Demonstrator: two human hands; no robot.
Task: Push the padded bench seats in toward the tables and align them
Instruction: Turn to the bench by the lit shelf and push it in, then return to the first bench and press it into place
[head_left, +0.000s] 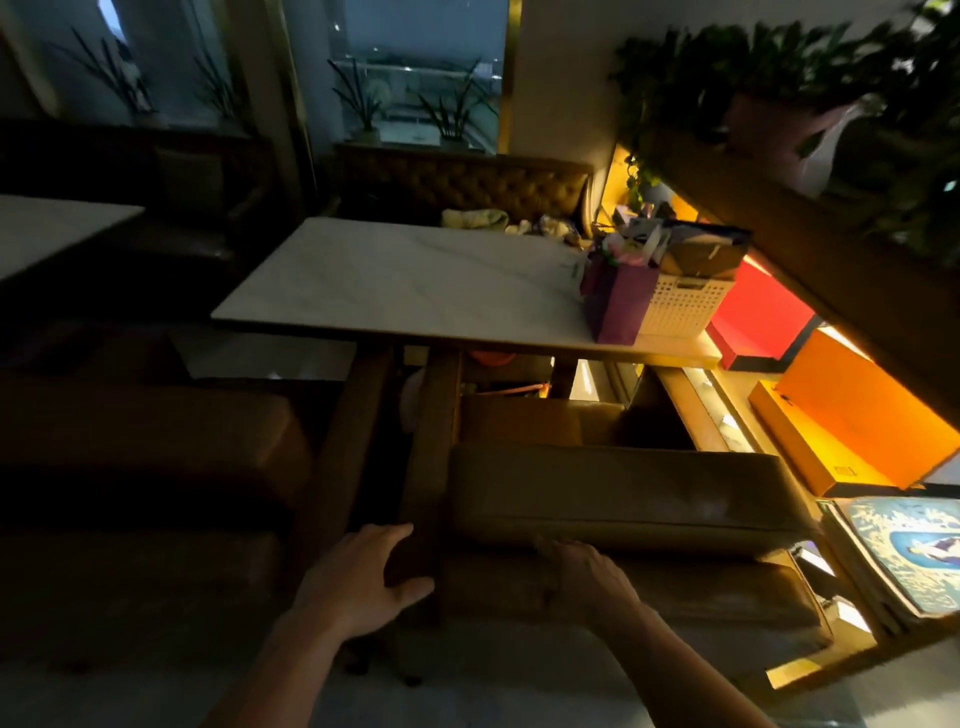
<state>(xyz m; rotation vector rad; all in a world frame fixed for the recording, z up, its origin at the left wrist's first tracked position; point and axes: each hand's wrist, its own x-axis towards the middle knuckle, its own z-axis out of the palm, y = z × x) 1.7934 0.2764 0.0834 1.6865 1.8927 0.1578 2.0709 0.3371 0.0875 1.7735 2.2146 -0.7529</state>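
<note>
A tan padded bench seat stands in front of a white marble-topped table, its backrest cushion toward me. My right hand rests on the near edge of that backrest, fingers curled over it. My left hand is spread at the bench's wooden left side panel, thumb against its corner. A second, darker padded bench sits to the left, next to another white table.
A purple gift bag and a white perforated basket stand on the table's right end. A tufted sofa lies behind the table. Orange and red boxes line the lit shelf at right, plants above.
</note>
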